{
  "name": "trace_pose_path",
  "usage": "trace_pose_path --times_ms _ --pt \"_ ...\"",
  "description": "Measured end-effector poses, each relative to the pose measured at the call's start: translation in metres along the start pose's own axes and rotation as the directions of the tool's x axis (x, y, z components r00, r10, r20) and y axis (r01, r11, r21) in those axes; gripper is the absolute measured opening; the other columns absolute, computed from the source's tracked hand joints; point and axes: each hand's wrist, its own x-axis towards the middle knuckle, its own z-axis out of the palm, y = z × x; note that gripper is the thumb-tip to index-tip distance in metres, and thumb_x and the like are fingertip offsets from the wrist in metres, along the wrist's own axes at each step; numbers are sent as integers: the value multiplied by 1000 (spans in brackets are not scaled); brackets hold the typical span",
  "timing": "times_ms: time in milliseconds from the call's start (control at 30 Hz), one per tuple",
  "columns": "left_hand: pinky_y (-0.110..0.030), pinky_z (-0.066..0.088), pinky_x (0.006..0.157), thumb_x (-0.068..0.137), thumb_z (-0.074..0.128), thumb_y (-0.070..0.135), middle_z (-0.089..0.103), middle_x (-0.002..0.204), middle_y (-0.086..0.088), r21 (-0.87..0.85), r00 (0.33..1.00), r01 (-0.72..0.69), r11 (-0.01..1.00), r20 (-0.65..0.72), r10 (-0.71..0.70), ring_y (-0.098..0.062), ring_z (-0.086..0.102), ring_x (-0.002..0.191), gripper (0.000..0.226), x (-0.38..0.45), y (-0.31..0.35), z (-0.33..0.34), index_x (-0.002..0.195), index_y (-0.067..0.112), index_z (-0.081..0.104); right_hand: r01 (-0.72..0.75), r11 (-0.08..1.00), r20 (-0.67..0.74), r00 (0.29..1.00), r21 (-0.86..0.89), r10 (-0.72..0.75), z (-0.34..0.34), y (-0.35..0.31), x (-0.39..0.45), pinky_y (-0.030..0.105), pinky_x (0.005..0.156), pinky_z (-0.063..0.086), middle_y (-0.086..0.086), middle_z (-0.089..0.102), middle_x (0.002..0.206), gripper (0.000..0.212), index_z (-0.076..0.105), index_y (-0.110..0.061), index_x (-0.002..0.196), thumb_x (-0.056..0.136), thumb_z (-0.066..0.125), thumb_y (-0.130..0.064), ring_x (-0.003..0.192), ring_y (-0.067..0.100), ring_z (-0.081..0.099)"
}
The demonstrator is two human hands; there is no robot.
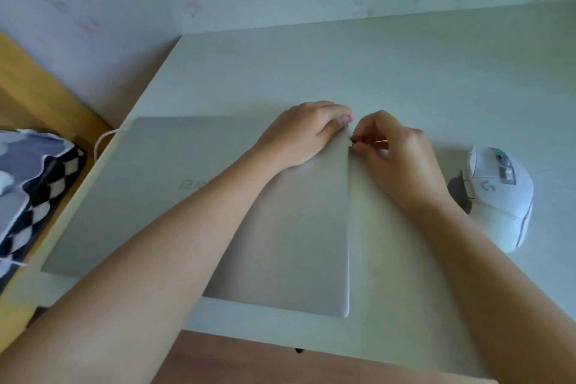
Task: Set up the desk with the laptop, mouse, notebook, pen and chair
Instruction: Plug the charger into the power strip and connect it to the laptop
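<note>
A closed silver laptop [162, 196] lies flat on the pale desk [343, 72], its logo upside down to me. My left hand [302, 134] rests on the lid's far right corner, fingers curled over the back edge. My right hand [392, 159] is at the laptop's right side near that corner, fingertips pinched on a tiny dark object [353, 142] against the edge. A white mouse [498, 196] with a green light sits on the desk to the right, apart from my hands. No notebook, pen or chair is in view.
A white cable [104, 140] leaves the laptop's far left corner over the desk edge. Left of the desk are a wooden surface [37, 97] and a checkered fabric bag [34, 184]. A patterned wall backs the desk.
</note>
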Motion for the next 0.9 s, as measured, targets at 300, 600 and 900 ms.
trace_pose_path --times_ms 300,600,900 --pt "-38 48 83 97 41 31 62 95 12 34 998 -16 999 -59 18 -15 60 94 29 1 1 2 102 19 67 -5 995 -18 1000 95 6 1 4 3 36 74 53 -3 69 80 17 57 -16 83 76 65 -2 76 14 65" --pt "-40 47 84 98 43 29 61 92 14 51 997 1 999 -80 3 -12 60 92 26 4 2 3 100 21 68 -39 976 26 999 213 34 -3 6 3 16 71 48 -1 70 84 16 60 -13 80 74 67 1 70 0 66" --pt "-41 48 82 98 43 29 59 87 14 57 997 22 998 -78 -17 -13 58 88 25 3 4 2 99 25 67 -40 974 25 999 222 36 -4 6 2 28 73 52 0 64 92 24 49 -14 85 76 64 2 72 10 68"
